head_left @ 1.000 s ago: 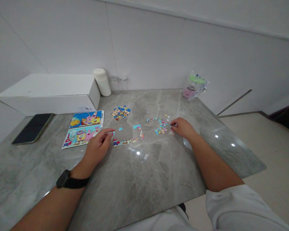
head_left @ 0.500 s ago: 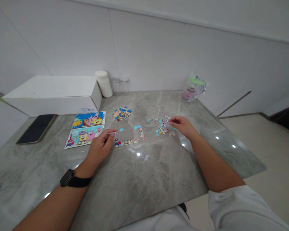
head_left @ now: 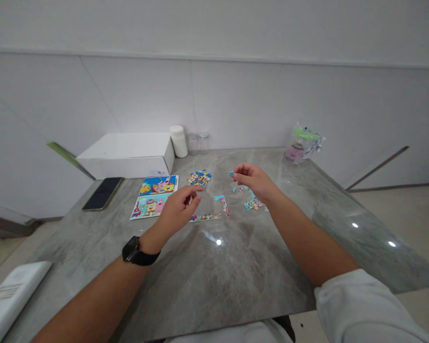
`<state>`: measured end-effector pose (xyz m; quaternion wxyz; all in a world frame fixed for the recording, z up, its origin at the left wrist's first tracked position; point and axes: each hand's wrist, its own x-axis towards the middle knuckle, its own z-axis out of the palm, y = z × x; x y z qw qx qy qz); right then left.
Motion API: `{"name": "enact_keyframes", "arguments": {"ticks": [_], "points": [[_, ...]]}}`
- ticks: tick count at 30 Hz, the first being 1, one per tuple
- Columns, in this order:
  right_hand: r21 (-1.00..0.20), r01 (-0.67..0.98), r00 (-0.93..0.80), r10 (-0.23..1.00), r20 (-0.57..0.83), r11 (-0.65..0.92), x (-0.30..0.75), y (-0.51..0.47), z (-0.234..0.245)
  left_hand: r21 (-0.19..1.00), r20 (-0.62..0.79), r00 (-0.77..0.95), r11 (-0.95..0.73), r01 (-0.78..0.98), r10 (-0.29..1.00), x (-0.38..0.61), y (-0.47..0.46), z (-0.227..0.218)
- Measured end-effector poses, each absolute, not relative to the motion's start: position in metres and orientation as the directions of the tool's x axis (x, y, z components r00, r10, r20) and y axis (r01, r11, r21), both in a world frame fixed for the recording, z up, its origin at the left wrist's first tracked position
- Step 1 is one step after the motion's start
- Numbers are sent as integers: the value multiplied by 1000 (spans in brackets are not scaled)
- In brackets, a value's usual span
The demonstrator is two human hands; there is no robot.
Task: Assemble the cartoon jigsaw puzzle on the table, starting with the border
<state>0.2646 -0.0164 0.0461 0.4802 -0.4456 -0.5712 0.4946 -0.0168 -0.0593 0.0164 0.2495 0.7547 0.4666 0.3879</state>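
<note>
My right hand is raised over the table with thumb and fingers pinched on a light-blue puzzle piece. Below it lies a loose pile of puzzle pieces, partly covered by that hand. My left hand, a black watch on its wrist, hovers at the left side of a partly joined puzzle border. Its index finger is stretched out and the thumb stands apart, with nothing seen between them. The hand hides the border's left part. Beside it are two cartoon picture cards, the nearer one partly covered.
A second pile of puzzle pieces sits farther back. Behind the cards stand a white box, a white bottle and two clear glasses. A phone lies at left, a bagged green-lidded cup at back right.
My right hand has left the loose pile, moving left and up with a light-blue piece in its fingers. My left hand has shifted over the border's left side. The camera view has turned.
</note>
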Motion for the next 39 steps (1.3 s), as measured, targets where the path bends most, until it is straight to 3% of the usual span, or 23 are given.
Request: {"name": "enact_keyframes", "arguments": {"ticks": [2, 6, 11, 19, 31, 39], "points": [[-994, -18, -174, 979, 106, 105, 244, -13, 52, 726, 395, 242, -463, 508, 886, -4, -50, 32], [-985, -170, -224, 974, 45, 6, 212, -9, 55, 831, 416, 89, -418, 367, 905, 14, -25, 48], [-955, -276, -251, 967, -36, -107, 198, -6, 45, 909, 320, 100, -335, 248, 942, 22, -8, 43], [-983, -125, -297, 950, -95, -137, 206, -3, 21, 975, 122, 132, -144, 172, 984, 16, -13, 28], [-997, -15, -274, 959, -65, -72, 207, 0, 19, 973, 132, 98, -148, 175, 986, 18, -15, 13], [-992, 118, -278, 961, 13, 47, 212, 6, 13, 888, 126, 257, -224, 401, 958, 11, -15, 20]]}}
